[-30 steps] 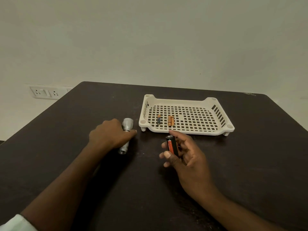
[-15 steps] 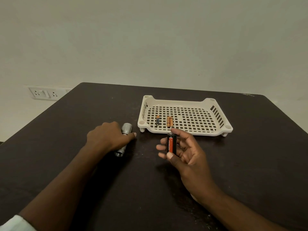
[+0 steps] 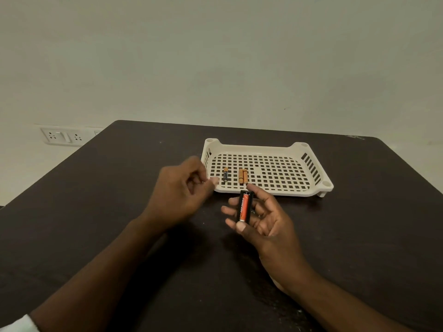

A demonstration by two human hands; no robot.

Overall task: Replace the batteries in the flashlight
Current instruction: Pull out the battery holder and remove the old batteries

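My right hand (image 3: 266, 219) pinches a black battery holder with an orange-labelled battery (image 3: 244, 207), thumb at its lower end and forefinger at its top, upright just in front of the tray. My left hand (image 3: 179, 195) hovers to its left by the tray's near left corner. Its fingers are loosely curled, thumb tip towards the tray, and nothing shows in them. The silver flashlight is out of sight, the left hand covering the spot where it lay. In the cream perforated tray (image 3: 311, 188) lie a dark battery (image 3: 225, 174) and two orange batteries (image 3: 243, 176) side by side.
The dark table (image 3: 359, 236) runs to a far edge behind the tray and a left edge near a wall socket plate (image 3: 62, 136). The right part of the tray holds nothing.
My left hand has lifted off the flashlight and moved right towards the tray and the holder, now hiding the flashlight. My right hand has turned the holder slightly more upright.
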